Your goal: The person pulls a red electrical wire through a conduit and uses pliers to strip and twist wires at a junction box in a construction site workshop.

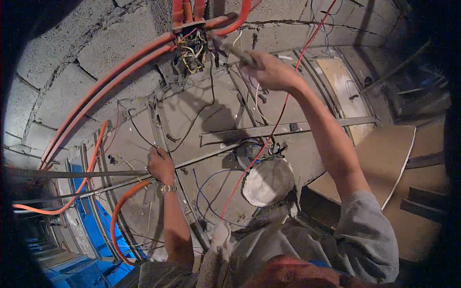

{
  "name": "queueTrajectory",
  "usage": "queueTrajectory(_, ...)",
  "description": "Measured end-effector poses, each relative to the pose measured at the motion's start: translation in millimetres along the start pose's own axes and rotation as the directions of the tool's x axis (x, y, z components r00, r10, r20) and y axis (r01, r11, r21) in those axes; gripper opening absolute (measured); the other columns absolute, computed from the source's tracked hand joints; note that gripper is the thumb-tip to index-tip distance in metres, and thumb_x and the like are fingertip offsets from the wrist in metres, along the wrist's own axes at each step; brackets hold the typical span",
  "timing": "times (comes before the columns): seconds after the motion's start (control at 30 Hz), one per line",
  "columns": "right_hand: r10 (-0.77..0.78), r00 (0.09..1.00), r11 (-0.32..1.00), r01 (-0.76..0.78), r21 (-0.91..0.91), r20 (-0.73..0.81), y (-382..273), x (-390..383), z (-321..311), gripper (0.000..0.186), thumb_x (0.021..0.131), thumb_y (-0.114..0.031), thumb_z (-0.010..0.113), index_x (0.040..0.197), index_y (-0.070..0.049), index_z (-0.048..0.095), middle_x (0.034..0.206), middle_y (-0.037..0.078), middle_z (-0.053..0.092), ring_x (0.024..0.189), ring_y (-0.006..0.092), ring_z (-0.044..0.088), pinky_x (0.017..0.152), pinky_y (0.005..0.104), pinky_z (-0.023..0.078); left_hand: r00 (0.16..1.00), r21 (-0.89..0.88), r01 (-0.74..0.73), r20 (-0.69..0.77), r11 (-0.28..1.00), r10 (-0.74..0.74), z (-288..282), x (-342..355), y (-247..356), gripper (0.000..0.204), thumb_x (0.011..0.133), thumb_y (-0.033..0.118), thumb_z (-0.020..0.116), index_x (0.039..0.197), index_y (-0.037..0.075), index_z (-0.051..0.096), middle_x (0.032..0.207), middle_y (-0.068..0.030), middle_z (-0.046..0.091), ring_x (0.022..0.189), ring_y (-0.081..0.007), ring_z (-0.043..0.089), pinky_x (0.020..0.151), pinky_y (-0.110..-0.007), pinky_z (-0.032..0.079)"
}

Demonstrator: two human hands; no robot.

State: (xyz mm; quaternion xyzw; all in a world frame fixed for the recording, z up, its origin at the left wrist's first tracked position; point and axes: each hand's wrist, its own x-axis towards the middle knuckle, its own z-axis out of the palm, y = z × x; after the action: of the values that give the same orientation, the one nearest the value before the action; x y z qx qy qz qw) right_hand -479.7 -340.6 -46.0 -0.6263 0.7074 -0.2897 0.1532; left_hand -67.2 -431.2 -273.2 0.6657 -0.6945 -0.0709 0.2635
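Observation:
My right hand (271,72) is closed round the light handle of a hand tool (237,52). Its head is smeared by motion beside an electrical box (192,48) in the block wall, so its kind is unclear. Loose white, yellow and dark wires spill from the box, and orange conduits (122,67) run into it. Lower on the left, my left hand (161,165) has its fingers curled over a long thin metal strip (206,156). A dark cable (192,127) ends near those fingertips. Just below that hand lies the end of a thick orange conduit (132,192).
A white bucket (269,182) stands close to my body, with a coil of wire beyond it. A red cord (276,127) crosses the view. Metal profiles (288,128) lie across the floor. Cardboard (379,158) is at right, blue sheeting (96,216) at left.

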Motion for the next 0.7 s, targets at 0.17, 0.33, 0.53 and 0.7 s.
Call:
queueTrajectory(0.17, -0.004, 1.0, 1.0, 0.004, 0.018, 0.002, -17.8, 12.3, -17.4, 0.028, 0.1, -0.031, 0.064, 0.104, -0.003, 0.061, 0.078, 0.002, 0.056, 0.072, 0.0142, 0.05, 0.064, 0.0349, 0.043, 0.998, 0.034, -0.054, -0.014, 0.998, 0.054, 5.8, 1.2, -14.9, 0.034, 0.102, 0.031, 0.053, 0.097, -0.001, 0.063, 0.092, -0.0263, 0.068, 0.085, -0.0481, 0.066, 0.075, -0.057, 0.049)
queueTrajectory(0.33, -0.03, 1.0, 0.999, 0.031, -0.017, 0.007, -44.4, 13.8, -13.4, 0.032, 0.097, -0.029, 0.064, 0.107, 0.001, 0.061, 0.082, 0.014, 0.063, 0.075, 0.0269, 0.06, 0.07, 0.0432, 0.048, 0.995, 0.025, -0.067, -0.07, 0.997, 0.068, 0.9, -0.5, -0.5, 0.036, 0.102, 0.032, 0.053, 0.094, -0.001, 0.063, 0.09, -0.0266, 0.067, 0.083, -0.0487, 0.065, 0.073, -0.057, 0.049)
queueTrajectory(0.53, 0.023, 0.991, 0.985, -0.001, -0.17, 0.129, -86.5, 22.1, 17.5, 0.038, 0.094, -0.016, 0.057, 0.125, 0.006, 0.054, 0.102, 0.031, 0.069, 0.096, 0.0474, 0.068, 0.084, 0.0559, 0.052, 0.994, 0.054, -0.064, -0.088, 0.996, 0.068, 10.8, 2.7, -0.7, 0.038, 0.103, 0.034, 0.053, 0.097, -0.001, 0.065, 0.092, -0.0255, 0.069, 0.085, -0.0469, 0.067, 0.072, -0.054, 0.051)
queueTrajectory(0.7, -0.039, 0.99, 0.977, 0.066, -0.203, 0.135, -52.2, 16.1, 22.7, 0.056, 0.092, -0.01, 0.055, 0.145, 0.002, 0.043, 0.105, 0.031, 0.069, 0.099, 0.0474, 0.068, 0.086, 0.0553, 0.053, 0.994, -0.049, -0.084, -0.072, 0.995, 0.08, 16.4, -0.6, -29.5, 0.03, 0.103, 0.028, 0.056, 0.103, 0.0, 0.067, 0.095, -0.0221, 0.07, 0.085, -0.0421, 0.069, 0.073, -0.05, 0.052)
